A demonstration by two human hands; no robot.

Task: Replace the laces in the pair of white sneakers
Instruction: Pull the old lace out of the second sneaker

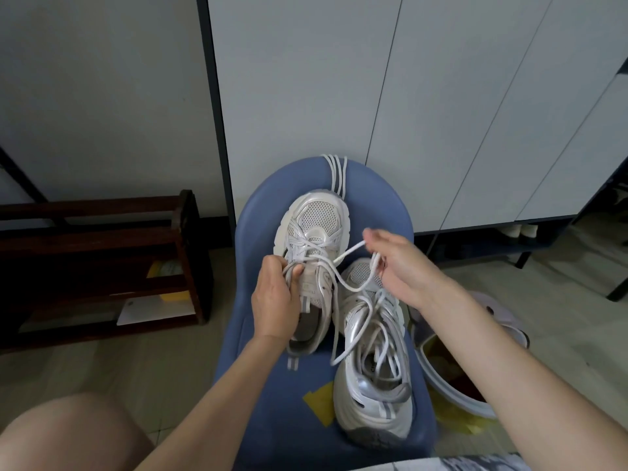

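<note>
Little legible text was found. On the insole of the nearer white sneaker, at about 5 o'clock from frame centre, a dark printed mark began with the letters "Ch"; the rest was covered by loose laces and could not be read. The tongue of the farther white sneaker, at about 6 o'clock from centre, carried a small pale label with print too small and blurred to read. A white card on the wooden rack's lower shelf, at about 8 o'clock, bore a small round mark, illegible.
</note>
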